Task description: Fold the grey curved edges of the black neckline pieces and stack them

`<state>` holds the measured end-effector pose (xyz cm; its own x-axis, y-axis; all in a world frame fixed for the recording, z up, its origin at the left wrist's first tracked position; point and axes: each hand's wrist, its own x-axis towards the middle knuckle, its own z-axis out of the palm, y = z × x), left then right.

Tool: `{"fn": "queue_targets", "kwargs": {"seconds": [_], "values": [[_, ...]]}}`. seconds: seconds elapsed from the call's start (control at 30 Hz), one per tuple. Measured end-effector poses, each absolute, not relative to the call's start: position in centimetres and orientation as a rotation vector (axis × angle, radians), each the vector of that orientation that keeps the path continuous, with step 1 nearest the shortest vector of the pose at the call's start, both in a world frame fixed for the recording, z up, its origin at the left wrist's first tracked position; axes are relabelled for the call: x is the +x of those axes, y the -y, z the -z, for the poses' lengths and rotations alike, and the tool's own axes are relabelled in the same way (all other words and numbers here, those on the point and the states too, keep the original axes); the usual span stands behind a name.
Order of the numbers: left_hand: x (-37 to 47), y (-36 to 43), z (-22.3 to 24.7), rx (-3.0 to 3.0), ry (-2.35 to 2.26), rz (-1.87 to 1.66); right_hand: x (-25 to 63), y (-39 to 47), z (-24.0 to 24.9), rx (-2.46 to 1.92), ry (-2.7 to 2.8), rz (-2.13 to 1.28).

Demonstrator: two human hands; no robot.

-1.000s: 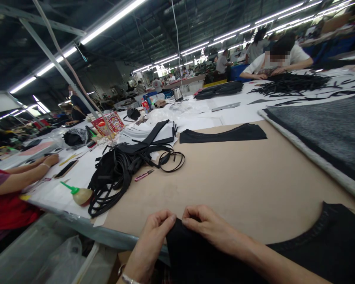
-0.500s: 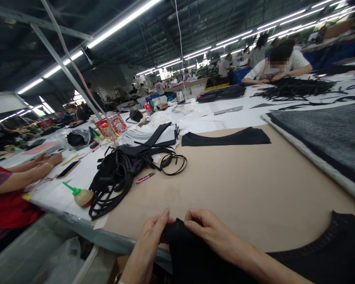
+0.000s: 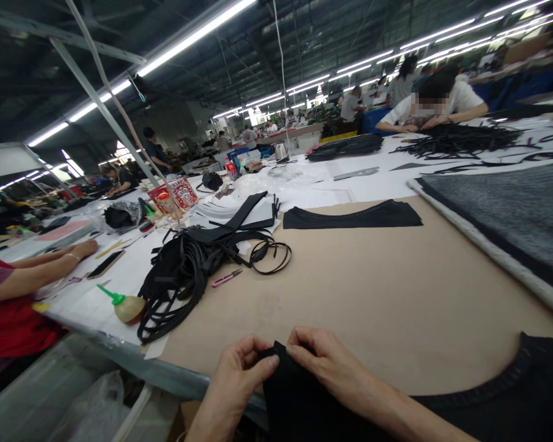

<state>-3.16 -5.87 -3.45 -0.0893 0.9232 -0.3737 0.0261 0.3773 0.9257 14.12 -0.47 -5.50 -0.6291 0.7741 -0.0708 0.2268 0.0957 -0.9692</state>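
A black fabric piece hangs over the near edge of the table, its top corner pinched between both my hands. My left hand grips that corner from the left, thumb on the near face and fingers curled behind. On the other side, my right hand has its fingertips closed on the same top edge. To the right, black fabric with a curved, stitched-looking edge lies on the table; whether it is the same piece is hidden by my right forearm.
Brown board covers the near tabletop. On it lie a black curved panel, pink thread snips and tangled black strips. A green-tipped glue bottle stands left. Grey padded material lies right. Co-workers' arms rest far left.
My left thumb has come down onto the near face of the fabric corner, and its fingers have curled in. My right hand keeps its pinch almost unmoved.
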Motion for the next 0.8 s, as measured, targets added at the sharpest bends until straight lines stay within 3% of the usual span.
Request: {"fn": "queue_targets", "kwargs": {"seconds": [0.8], "values": [[-2.1, 5.3, 3.1, 1.009, -1.490, -0.947, 14.4, 1.1, 4.0, -1.044, 1.994, -1.472]]}}
